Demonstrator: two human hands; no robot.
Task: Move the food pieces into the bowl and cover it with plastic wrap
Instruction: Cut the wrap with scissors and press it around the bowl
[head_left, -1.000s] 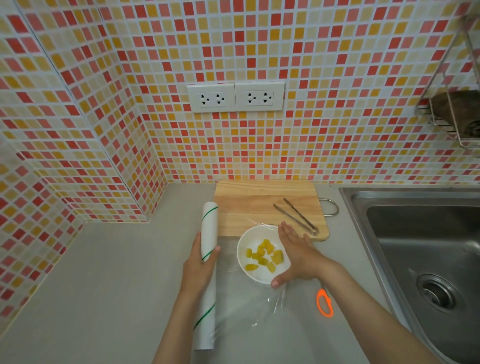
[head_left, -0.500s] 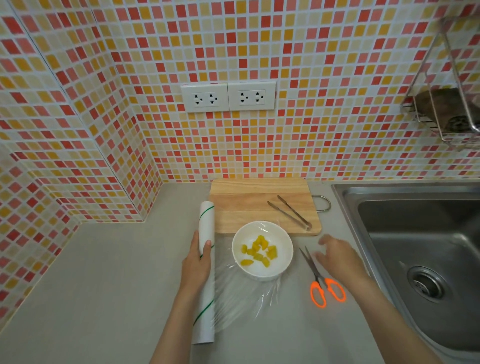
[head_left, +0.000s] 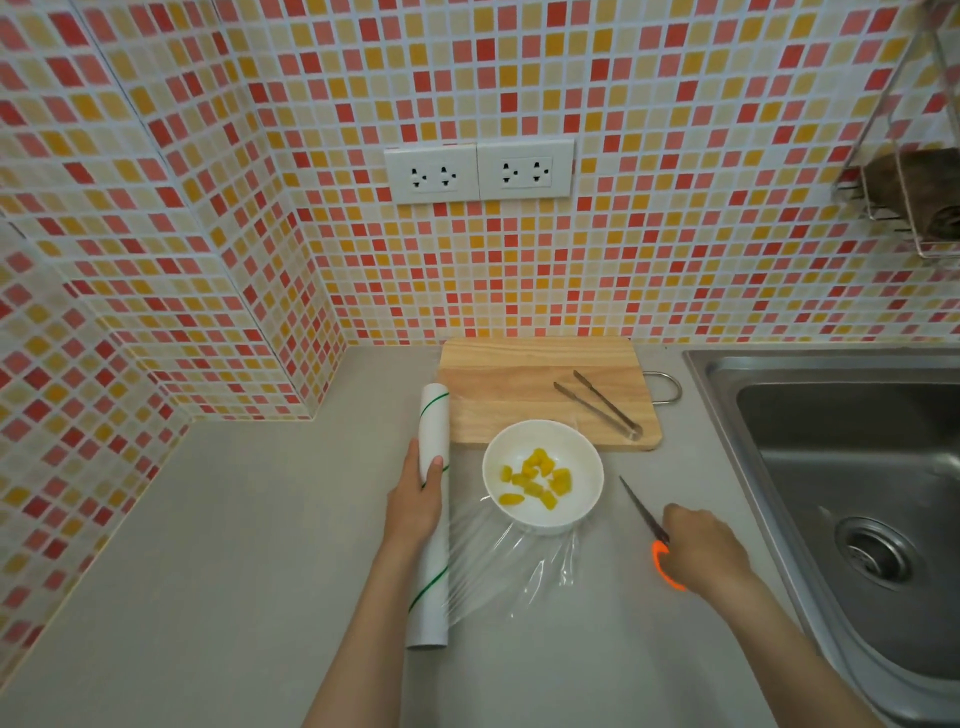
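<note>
Where the right hand (head_left: 698, 545) hovered open a moment ago, it now closes over the scissors (head_left: 655, 540), hiding their orange handles, at the bowl's (head_left: 543, 476) four o'clock. The left hand (head_left: 418, 501) grips the plastic wrap roll (head_left: 431, 514) at nine o'clock; food pieces (head_left: 535, 478) lie inside.

Mosaic-tiled walls (head_left: 675, 208) in red, orange and cream, meeting at a corner; two white sockets (head_left: 479, 173); grey countertop (head_left: 234, 545); steel sink (head_left: 841, 467); wire rack (head_left: 904, 197).
</note>
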